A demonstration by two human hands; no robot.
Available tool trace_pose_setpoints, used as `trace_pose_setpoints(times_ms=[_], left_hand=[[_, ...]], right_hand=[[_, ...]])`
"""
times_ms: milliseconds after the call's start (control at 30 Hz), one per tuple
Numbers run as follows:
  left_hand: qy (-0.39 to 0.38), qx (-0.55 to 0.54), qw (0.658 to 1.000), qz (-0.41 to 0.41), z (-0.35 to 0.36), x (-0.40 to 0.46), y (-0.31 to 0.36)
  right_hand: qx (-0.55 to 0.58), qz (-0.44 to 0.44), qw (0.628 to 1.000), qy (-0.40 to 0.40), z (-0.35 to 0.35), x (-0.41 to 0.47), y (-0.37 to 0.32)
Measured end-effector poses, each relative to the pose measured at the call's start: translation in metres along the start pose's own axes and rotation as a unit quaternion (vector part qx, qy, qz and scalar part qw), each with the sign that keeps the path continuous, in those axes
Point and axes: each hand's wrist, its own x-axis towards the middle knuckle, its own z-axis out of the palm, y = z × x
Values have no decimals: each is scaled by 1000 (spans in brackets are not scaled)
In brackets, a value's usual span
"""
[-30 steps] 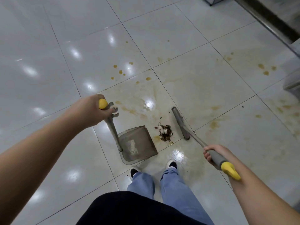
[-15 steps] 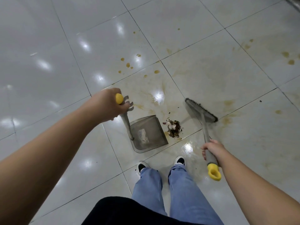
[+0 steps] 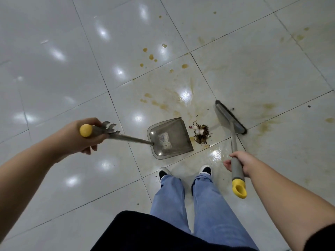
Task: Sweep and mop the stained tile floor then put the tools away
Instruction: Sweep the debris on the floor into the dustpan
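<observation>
Nearest are two legs in light blue jeans (image 3: 190, 201), ending in two black-and-white shoes (image 3: 184, 173) planted on the glossy white tile floor (image 3: 54, 69). One tool is in each hand. The right hand (image 3: 242, 164) is curled round the grey grip of a long-handled grey broom (image 3: 233, 140) whose handle ends in a yellow cap pointing back toward the body; the dark-bristled head rests on the tile out beyond the hand, angled across a grout line. The left hand (image 3: 81, 136) is wrapped round the yellow-capped handle of a translucent grey plastic dustpan (image 3: 170, 138), just behind a comb of grey teeth on the handle; the pan lies flat on the floor ahead of the shoes, mouth facing right.

Between pan and broom head sits a single small pile of dark debris (image 3: 201, 134) with a pale scrap in it — just beside the pan's lip, not touching the bristles. A few loose crumbs lie around it.

Farther out, brownish-yellow stains (image 3: 163, 105) smear the tiles, and beyond them about eight separate amber droplets (image 3: 151, 57) dot the floor — more faint patches spread to the right.
</observation>
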Motion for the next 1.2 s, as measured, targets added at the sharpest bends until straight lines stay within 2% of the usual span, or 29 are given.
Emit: trace_pose_setpoints(times_ms=[100,267,400,600,800,867,1033,1200], left_hand=[[18,26,999,8,1,-3,-19],[50,6,999,18,5,1,-25],[59,21,998,31,5,1,-26],[56,49,995,67,4,0,-23],[96,40,993,49,10,-7,-22],[111,54,991,43,12,-5,-23],[118,65,990,45,15,-2,-21],[120,77,989,40,17,-1,-19]], right_hand=[[-26,2,1000,6,11,4,7],[16,11,1000,-4,16,3,3],[-72,14,997,1,14,-1,-3],[-227,38,973,15,22,-10,10],[-316,102,942,-50,54,-27,57],[-293,122,945,-81,68,-34,74],[-154,169,963,-144,90,-53,100],[-35,185,964,-189,84,-70,92]])
